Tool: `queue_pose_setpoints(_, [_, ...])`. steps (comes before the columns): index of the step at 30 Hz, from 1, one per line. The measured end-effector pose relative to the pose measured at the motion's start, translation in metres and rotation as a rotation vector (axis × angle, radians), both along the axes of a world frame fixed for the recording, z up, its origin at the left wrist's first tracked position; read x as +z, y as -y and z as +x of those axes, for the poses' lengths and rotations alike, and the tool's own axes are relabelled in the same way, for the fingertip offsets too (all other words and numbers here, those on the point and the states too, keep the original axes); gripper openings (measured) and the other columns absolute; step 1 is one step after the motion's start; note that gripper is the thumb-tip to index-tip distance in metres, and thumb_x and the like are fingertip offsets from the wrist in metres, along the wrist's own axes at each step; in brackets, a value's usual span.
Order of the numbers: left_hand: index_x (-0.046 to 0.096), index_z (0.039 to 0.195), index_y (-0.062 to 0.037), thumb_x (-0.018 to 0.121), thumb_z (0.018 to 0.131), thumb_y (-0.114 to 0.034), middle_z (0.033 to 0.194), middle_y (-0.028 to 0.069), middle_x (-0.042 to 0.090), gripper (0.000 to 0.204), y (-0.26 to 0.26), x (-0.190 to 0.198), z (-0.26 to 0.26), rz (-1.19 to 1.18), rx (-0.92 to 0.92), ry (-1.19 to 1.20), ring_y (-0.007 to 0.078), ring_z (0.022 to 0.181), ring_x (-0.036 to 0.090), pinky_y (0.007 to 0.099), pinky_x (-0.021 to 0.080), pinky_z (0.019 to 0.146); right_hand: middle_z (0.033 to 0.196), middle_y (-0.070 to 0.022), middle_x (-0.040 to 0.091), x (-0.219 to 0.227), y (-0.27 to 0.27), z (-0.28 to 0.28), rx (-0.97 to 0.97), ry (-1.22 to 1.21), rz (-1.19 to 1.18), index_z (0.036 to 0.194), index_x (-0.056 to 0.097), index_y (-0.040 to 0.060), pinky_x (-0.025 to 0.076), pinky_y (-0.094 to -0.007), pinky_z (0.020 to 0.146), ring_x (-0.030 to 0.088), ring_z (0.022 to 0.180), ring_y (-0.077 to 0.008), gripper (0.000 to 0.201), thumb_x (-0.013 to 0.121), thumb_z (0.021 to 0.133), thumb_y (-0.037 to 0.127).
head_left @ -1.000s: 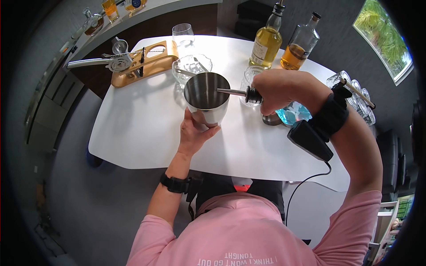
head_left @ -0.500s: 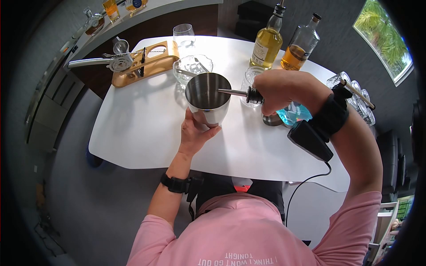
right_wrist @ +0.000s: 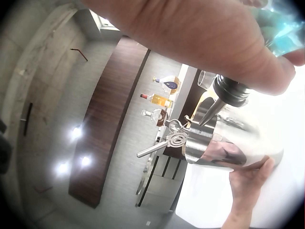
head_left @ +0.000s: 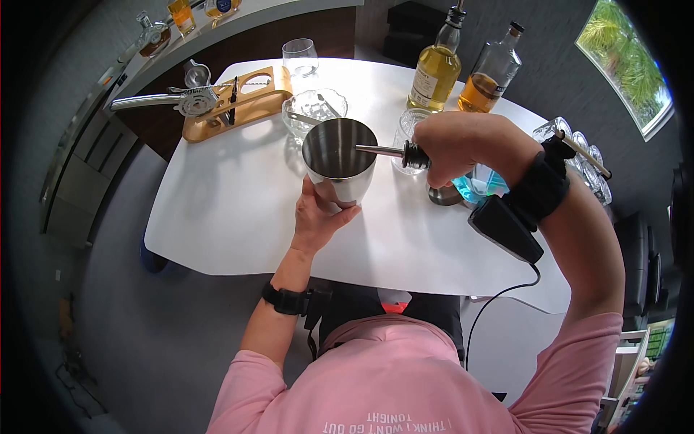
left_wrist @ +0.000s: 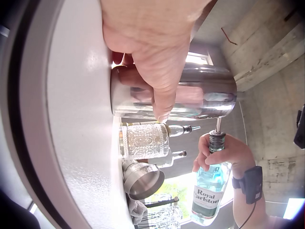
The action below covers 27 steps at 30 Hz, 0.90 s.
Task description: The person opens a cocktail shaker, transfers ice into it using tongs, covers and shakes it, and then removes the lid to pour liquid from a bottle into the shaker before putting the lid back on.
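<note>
Steel shaker tin [head_left: 338, 160] stands on the white bench [head_left: 217, 210], gripped low by the left hand [head_left: 318, 213], while the right hand [head_left: 452, 148] clamps the tipped blue-liquor bottle [left_wrist: 209, 191]; its pour spout [head_left: 379, 151] barely clears the rim, so a wobble risks spilling outside.

Silver shaker tin [head_left: 338, 158], pale blue bottle [head_left: 477, 185], white table [head_left: 217, 210], pink sleeve [head_left: 578, 362]

The white bench [head_left: 238, 210] carries a steel tin [head_left: 338, 163] near its middle. At 11 o'clock from the tin lies a wooden rack [head_left: 238, 101], with a glass bowl [head_left: 312, 108] between them and a tumbler [head_left: 298, 56] beyond. At 1 o'clock stand two bottles [head_left: 434, 72] of amber liquid. A cut glass [head_left: 406, 130] stands just right of the tin.
</note>
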<state>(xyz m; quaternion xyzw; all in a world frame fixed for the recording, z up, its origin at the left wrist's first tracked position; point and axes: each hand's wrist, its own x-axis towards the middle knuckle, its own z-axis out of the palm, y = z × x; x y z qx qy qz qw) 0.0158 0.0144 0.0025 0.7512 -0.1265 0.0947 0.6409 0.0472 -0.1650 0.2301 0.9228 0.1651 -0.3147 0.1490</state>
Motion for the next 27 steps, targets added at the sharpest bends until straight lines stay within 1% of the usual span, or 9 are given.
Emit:
queue_pose_setpoints(3, [0.037, 0.121, -0.005, 0.082, 0.061, -0.016, 0.102, 0.0094, 0.063, 0.077, 0.0, -0.0045, 0.0017, -0.029, 0.006, 0.025, 0.0199, 0.093, 0.063, 0.0309, 0.049, 0.082, 0.076, -0.0143, 0.063, 0.0012, -0.0003, -0.0013, -0.003, 0.013, 0.002, 0.091, 0.067, 0.001, 0.05, -0.0337, 0.063, 0.063, 0.072, -0.0245, 0.027, 0.067, 0.069, 0.016])
queue_pose_setpoints(8, [0.038, 0.12, -0.0042, 0.082, 0.06, -0.017, 0.104, 0.0106, 0.062, 0.076, -0.0002, 0.0018, 0.0001, 0.034, 0.02, 0.045, 0.0213, 0.094, 0.062, 0.0312, 0.049, 0.082, 0.076, -0.014, 0.063, 0.0029, -0.0011, -0.0021, -0.007, 0.024, 0.001, 0.09, 0.067, 0.0011, 0.05, -0.0339, 0.063, 0.062, 0.072, -0.0247, 0.026, 0.067, 0.069, 0.016])
queue_pose_setpoints(14, [0.038, 0.121, -0.0046, 0.082, 0.061, -0.015, 0.105, 0.0098, 0.061, 0.076, -0.0004, -0.0026, 0.0012, -0.048, -0.017, 0.036, 0.0195, 0.095, 0.061, 0.0312, 0.049, 0.083, 0.076, -0.0141, 0.063, 0.0037, -0.0028, -0.0022, 0.001, 0.015, -0.008, 0.091, 0.067, 0.0007, 0.049, -0.0341, 0.062, 0.063, 0.072, -0.0249, 0.027, 0.067, 0.069, 0.015])
queue_pose_setpoints(21, [0.037, 0.123, -0.0046, 0.082, 0.061, -0.014, 0.105, 0.0091, 0.061, 0.077, -0.0009, 0.0011, 0.0001, -0.019, -0.023, 0.016, 0.0187, 0.096, 0.06, 0.031, 0.049, 0.084, 0.076, -0.0141, 0.063, 0.0024, -0.0031, -0.0008, 0.013, 0.01, -0.027, 0.089, 0.068, 0.0003, 0.05, -0.0332, 0.061, 0.063, 0.072, -0.0247, 0.025, 0.067, 0.068, 0.014])
queue_pose_setpoints(24, [0.036, 0.124, -0.0046, 0.082, 0.062, -0.013, 0.106, 0.0092, 0.061, 0.077, -0.0002, -0.0014, 0.0005, -0.071, -0.038, -0.007, 0.0186, 0.097, 0.06, 0.031, 0.048, 0.084, 0.075, -0.0141, 0.063, 0.0064, -0.0035, -0.0031, -0.025, -0.001, 0.002, 0.088, 0.067, 0.0003, 0.05, -0.0337, 0.062, 0.063, 0.072, -0.0244, 0.025, 0.067, 0.068, 0.014])
queue_pose_setpoints(27, [0.036, 0.124, -0.0046, 0.081, 0.062, -0.013, 0.106, 0.0091, 0.061, 0.077, 0.0003, -0.0004, 0.0006, -0.043, -0.024, 0.043, 0.0187, 0.097, 0.06, 0.0311, 0.048, 0.084, 0.075, -0.0142, 0.063, 0.0046, -0.0023, -0.0017, -0.01, 0.0, -0.003, 0.089, 0.067, 0.0002, 0.05, -0.0341, 0.063, 0.063, 0.072, -0.0243, 0.026, 0.067, 0.068, 0.015])
